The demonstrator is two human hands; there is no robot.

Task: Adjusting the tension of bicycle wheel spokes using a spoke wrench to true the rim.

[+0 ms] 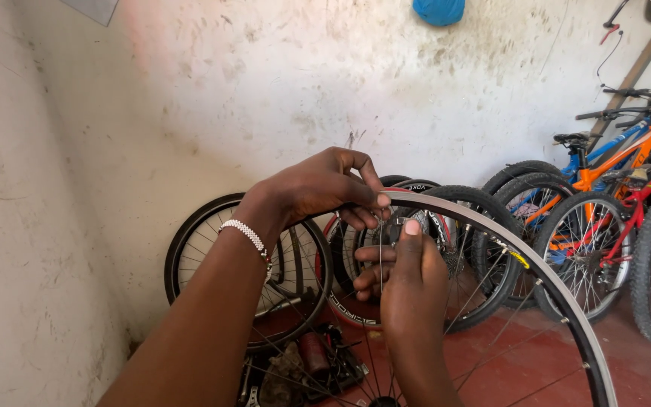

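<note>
Silver alloy wheel rim, bare of tyre, held upright in the foreground, its spokes running down to a hub at the bottom edge of view. Left hand, beaded white bracelet on the wrist, arches over the top of the rim with fingertips pressing on its outer edge. Right hand sits just below, inside the rim, fingers closed around a spoke, thumb up against the rim's inner face. Both hands close together, nearly touching, each clamped on the wheel. Behind: loose black tyred wheels leaning on a stained white wall; orange and blue bicycles parked right; red floor.
</note>
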